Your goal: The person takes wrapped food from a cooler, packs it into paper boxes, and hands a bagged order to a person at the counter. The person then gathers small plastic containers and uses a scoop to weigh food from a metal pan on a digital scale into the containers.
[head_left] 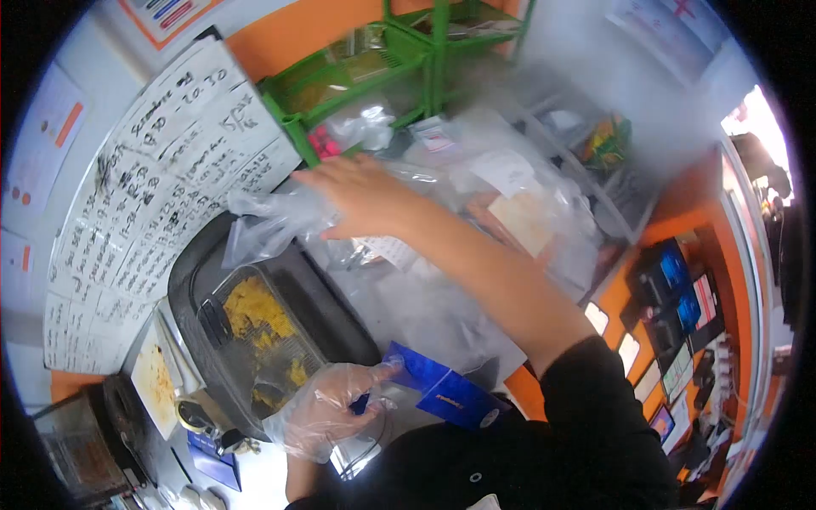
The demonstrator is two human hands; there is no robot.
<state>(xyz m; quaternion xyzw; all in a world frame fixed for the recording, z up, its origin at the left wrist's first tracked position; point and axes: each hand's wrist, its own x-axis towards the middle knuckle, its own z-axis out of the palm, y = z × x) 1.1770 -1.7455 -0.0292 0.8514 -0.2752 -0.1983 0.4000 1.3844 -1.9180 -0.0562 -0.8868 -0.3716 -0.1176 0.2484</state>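
My left hand (327,412), in a clear plastic glove, is closed at the near edge of a black tub (191,285). Its fingers pinch the end of a blue printed card (450,391). Farther up, my bare right hand (365,195) reaches across a pile of clear plastic. A crumpled clear plastic bag (272,225) lies between its thumb and fingers and hangs over the tub's far rim. Inside the tub, a ridged see-through container holds yellow crumbly food (255,310) with brown patches.
Green shelf baskets (365,81) with packets stand at the back. A handwritten whiteboard (161,187) leans at the left. A grey divided bin (586,161) is at the upper right. A tape roll (195,416) sits left of the tub. Several phones (629,350) lie at the right.
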